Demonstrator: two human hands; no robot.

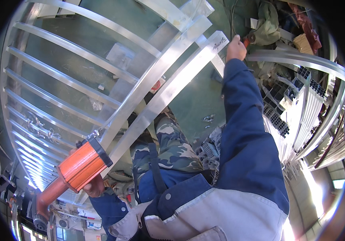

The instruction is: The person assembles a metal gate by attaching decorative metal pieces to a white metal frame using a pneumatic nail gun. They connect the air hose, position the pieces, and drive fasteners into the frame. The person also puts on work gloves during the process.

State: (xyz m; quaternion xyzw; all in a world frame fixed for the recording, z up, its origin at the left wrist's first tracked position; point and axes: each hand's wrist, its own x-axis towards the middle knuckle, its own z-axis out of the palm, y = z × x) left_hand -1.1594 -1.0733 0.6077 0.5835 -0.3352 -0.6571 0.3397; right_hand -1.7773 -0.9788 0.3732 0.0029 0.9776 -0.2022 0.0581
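My left hand is wrapped round the body of an orange power tool. The tool has a black collar at its upper end and a bent neck running down to the lower left; I cannot tell its exact kind. Its collar end lies against a long silver aluminium tube and the slatted aluminium frame beside it. With the arm stretched out, my right hand is closed at the tube's far end. Something orange shows beside those fingers, and what they grip is mostly hidden.
A curved aluminium strip arcs away at the right. Beyond it lie stacked metal profiles and a green cloth sack. A chain hangs on the frame's slats. Metal offcuts lie beside my camouflage-trousered leg.
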